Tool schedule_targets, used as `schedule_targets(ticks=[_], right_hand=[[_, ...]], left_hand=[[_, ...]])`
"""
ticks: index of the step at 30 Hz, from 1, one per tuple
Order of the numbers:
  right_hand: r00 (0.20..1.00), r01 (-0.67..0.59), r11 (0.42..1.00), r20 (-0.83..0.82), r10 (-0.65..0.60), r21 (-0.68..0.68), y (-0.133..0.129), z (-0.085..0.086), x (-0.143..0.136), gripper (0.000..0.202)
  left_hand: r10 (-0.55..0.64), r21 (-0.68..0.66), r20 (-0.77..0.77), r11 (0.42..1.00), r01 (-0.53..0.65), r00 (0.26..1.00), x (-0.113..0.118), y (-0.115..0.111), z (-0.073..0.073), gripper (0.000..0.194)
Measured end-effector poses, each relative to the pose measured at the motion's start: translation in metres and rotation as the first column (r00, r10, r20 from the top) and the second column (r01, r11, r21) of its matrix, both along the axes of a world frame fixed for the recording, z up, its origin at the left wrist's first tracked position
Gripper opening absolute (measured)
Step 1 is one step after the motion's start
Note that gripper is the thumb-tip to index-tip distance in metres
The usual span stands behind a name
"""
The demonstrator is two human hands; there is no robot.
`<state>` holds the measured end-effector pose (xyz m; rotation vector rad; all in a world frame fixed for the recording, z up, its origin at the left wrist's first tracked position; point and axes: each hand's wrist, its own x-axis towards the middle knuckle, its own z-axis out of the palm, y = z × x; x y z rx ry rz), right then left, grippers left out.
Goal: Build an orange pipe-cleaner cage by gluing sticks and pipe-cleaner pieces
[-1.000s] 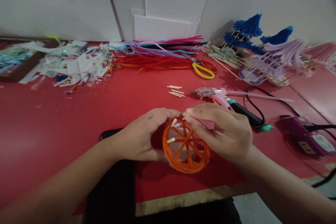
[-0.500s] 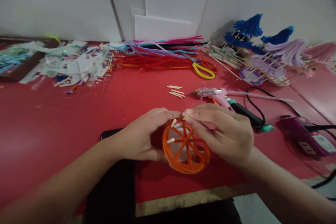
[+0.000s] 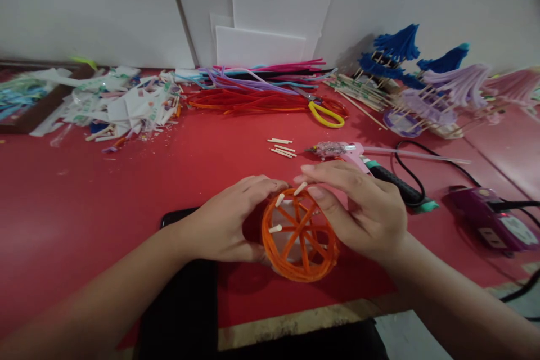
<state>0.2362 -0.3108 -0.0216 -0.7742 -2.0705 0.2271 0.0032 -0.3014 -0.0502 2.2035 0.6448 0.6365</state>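
My left hand grips the left side of a round orange pipe-cleaner frame with crossing spokes, tilted toward me. Three short wooden sticks stand on its rim: one stick at the left, another stick at upper left, and a third stick at the top. My right hand is beside the frame's upper right, thumb and forefinger parted around the third stick without pinching it. Beyond the hands lie several short cut sticks and a pink glue gun.
Yellow-handled scissors lie by a bundle of coloured pipe cleaners. A scrap pile is at left. Blue, lilac and pink pipe-cleaner models stand at back right. A purple power strip with cords sits at right, a black phone behind my left wrist.
My right thumb and forefinger have parted and let go of the third stick, which stays standing on the rim. My left hand keeps its hold on the frame.
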Motion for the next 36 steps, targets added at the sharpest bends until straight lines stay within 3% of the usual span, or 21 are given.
schedule_targets(ticks=[8,17,27,36], right_hand=[[1.0,-0.02,0.999,0.018,0.019,0.027,0.0006,0.0019,-0.0025,0.03],[0.997,0.073,0.997,0.023,-0.073,-0.02,-0.0019,0.0025,-0.0031,0.022],[1.0,0.025,0.999,-0.018,-0.026,-0.027,-0.0018,0.002,-0.0038,0.026],[0.999,0.027,0.997,-0.039,-0.03,-0.069,-0.0015,0.002,-0.0038,0.033]], left_hand=[[-0.023,0.006,0.013,1.0,0.023,1.0,0.0003,0.001,0.0001,0.07],[-0.012,0.05,0.021,0.999,0.01,1.0,-0.0001,0.0,0.0009,0.073],[-0.03,-0.02,0.015,0.999,0.031,0.999,0.0011,0.0016,0.0027,0.064],[-0.035,0.034,0.024,0.999,0.035,0.999,0.0005,0.0007,0.0038,0.069]])
